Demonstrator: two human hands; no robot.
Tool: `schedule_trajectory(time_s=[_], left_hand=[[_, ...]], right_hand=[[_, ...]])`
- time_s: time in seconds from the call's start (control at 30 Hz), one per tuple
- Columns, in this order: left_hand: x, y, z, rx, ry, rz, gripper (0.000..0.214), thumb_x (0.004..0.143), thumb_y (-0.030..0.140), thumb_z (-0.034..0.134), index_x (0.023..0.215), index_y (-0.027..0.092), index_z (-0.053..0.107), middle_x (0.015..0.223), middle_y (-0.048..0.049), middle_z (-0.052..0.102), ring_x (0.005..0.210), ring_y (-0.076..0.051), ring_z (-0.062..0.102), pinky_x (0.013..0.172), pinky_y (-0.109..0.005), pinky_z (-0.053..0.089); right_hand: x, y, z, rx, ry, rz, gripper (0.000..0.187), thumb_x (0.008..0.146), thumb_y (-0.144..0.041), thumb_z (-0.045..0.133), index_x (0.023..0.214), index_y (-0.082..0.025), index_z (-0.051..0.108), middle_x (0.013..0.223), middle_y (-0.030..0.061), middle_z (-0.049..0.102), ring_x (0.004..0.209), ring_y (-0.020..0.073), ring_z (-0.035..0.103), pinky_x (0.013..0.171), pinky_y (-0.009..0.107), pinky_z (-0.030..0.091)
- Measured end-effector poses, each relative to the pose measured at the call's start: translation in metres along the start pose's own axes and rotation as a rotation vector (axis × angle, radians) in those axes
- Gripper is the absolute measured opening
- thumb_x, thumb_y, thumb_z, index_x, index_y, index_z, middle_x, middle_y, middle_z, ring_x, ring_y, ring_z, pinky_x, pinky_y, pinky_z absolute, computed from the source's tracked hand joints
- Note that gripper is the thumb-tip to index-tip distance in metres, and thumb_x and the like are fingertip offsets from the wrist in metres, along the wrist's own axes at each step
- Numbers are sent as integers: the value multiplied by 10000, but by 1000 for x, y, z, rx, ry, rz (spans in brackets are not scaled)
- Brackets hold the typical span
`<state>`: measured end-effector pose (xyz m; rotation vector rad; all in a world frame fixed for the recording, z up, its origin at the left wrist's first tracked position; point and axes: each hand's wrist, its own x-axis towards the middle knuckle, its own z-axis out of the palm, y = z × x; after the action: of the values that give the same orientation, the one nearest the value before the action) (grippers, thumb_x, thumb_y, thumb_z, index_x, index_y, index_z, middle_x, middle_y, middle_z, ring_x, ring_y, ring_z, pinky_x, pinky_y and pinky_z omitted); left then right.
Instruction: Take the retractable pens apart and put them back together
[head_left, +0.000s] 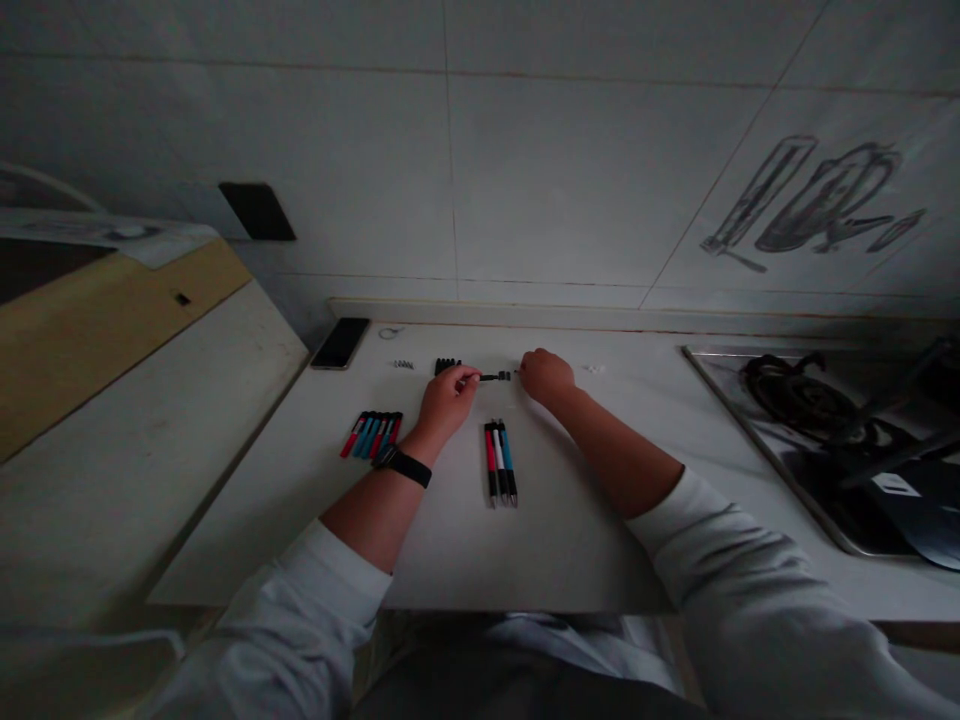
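My left hand point(447, 402) is closed in a pinch, with a thin dark pen part point(487, 377) sticking out to the right of its fingertips. Small black pieces point(505, 376) lie between my two hands. My right hand point(547, 378) is curled shut just right of them, and its fingers hide most of what they pinch. Several black pen parts point(448, 365) lie in a row behind my left fingers. Three whole pens point(501, 465), red, white and blue, lie side by side in front of my hands. Several red and blue pen barrels point(372, 435) lie left of my wrist.
Small springs point(403, 365) and a ring-like item point(391, 333) lie at the back left, near a phone point(341, 343). Tiny white parts point(594, 369) sit right of my right hand. A gas stove point(810, 420) borders the white counter point(585, 560) on the right.
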<state>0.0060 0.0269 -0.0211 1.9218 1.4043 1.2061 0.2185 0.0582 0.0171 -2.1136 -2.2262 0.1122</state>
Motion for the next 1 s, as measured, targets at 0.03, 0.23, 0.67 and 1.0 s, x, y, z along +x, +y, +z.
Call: schedule_trajectory(time_s=[0.03, 0.23, 0.67, 1.0], left_hand=[[0, 1, 0, -3, 4, 1, 180, 961, 268, 588, 1033, 200, 739, 1035, -58, 767, 852, -183, 678, 824, -323, 539], [-1, 2, 1, -20, -8, 6, 181, 969, 263, 583, 1042, 198, 735, 1063, -63, 765, 875, -183, 686, 845, -329, 544], [-1, 0, 2, -39, -21, -14, 189, 962, 271, 590, 1048, 201, 743, 1063, -62, 767, 878, -185, 684, 839, -327, 548], [-1, 0, 1, -28, -17, -1, 186, 961, 278, 591, 1034, 197, 742, 1042, -62, 766, 872, -188, 680, 839, -326, 550]], right_hand=[[0, -2, 1, 2, -7, 9, 303, 1019, -278, 490, 1155, -136, 720, 1206, 217, 674, 1070, 282, 670, 885, 376, 510], [-8, -6, 3, 30, -4, -4, 294, 984, -301, 524, 1152, -156, 718, 1197, 214, 681, 1036, 288, 679, 872, 388, 522], [-16, -2, 8, 60, 30, -76, 252, 937, -207, 531, 1086, -187, 733, 1139, 166, 701, 982, 284, 678, 811, 366, 495], [-27, 3, 7, 119, 67, -141, 274, 956, -191, 513, 1108, -210, 740, 1149, 130, 702, 964, 238, 667, 810, 308, 461]])
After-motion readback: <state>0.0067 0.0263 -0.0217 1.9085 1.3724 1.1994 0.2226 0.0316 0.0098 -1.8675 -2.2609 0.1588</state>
